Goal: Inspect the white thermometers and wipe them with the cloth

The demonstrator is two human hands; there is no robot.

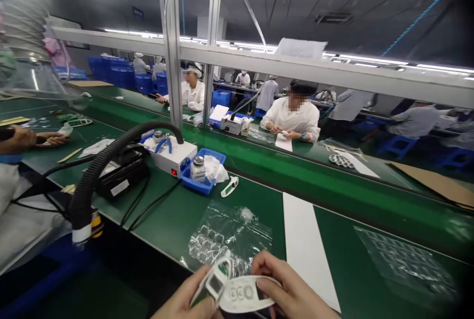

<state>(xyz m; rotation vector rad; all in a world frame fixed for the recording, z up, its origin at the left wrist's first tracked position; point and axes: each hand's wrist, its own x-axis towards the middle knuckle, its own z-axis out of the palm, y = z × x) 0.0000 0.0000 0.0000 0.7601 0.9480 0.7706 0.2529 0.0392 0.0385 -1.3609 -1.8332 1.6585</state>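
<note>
- Looking down through the head view at the bottom edge of the frame, just short of the green belt (174, 220).
- Gripping a white housing (216, 283) with the left hand (181, 304): fingers curled shut around its lower end, the windowed end sticking up clear of the fingertips.
- Pinching an oval keypad panel (244, 298) with the right hand (296, 294): thumb pressed on its right end from above, other fingers closed underneath, the printed buttons left uncovered between the two hands.
- Holding the panel's left end against the housing, touching or overlapping it; cannot tell which lies on top.
- Keeping both parts lifted off the belt, near the person's body, between the two sets of fingers.
- Lying just beyond the hands on the belt: a clear plastic bag (229, 235) with rows of small clear parts inside.
- Running away from the right hand up the belt: a white paper strip (305, 245).
- Spread flat farther right: a second clear sheet (403, 264).
- Standing well apart to the upper left: a blue tray (192, 180) with a small bottle (199, 167) inside, a loose white part (229, 186) just beside the tray, a white box (174, 158) touching its other side.
- Arching over that box: a black ribbed hose (107, 161).
- Resting at the far left edge: a co-worker's hand (22, 137).
- Sitting across the line: more people in white coats (292, 119).
</note>
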